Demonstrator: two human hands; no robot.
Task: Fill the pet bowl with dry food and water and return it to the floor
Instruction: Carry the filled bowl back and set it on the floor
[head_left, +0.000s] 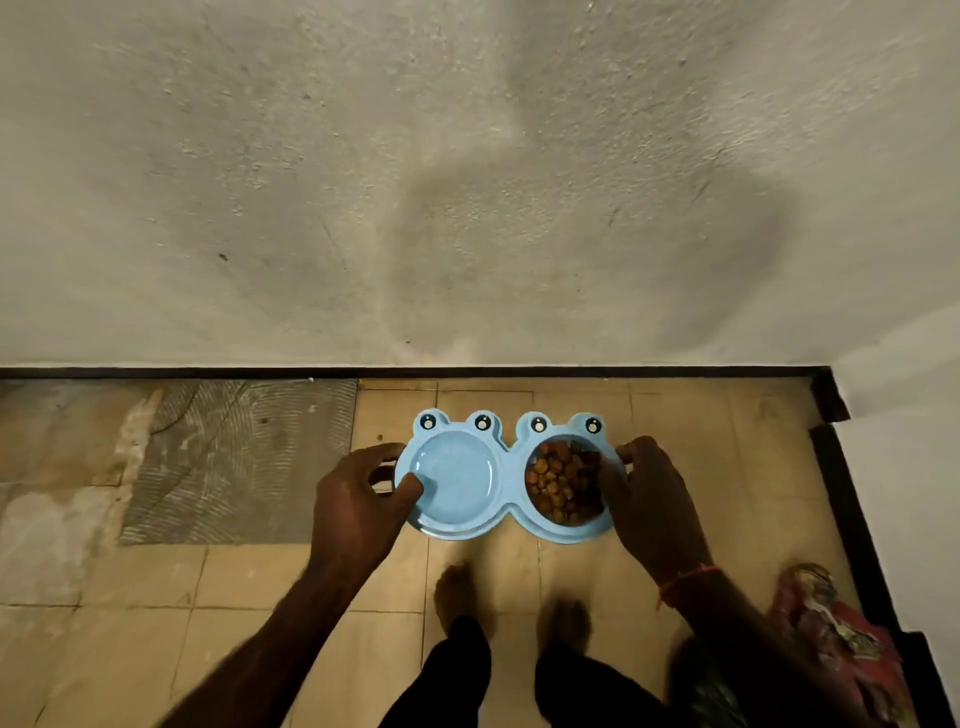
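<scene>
A light blue double pet bowl (506, 470) with frog eyes on its far rim is held low over the tiled floor, close to the wall. Its right cup holds brown dry food (563, 480). Its left cup (454, 475) looks pale blue and glossy; I cannot tell whether water is in it. My left hand (358, 499) grips the bowl's left edge, thumb over the rim. My right hand (649, 499) grips the right edge, thumb inside by the food. Whether the bowl touches the floor is unclear.
A rough plaster wall (467, 182) with a black skirting strip (363, 372) stands just behind the bowl. A patch of bare grooved mortar (234, 457) lies to the left. My bare feet (460, 597) stand right below the bowl. A red printed bag (831, 623) lies at lower right by a wall corner.
</scene>
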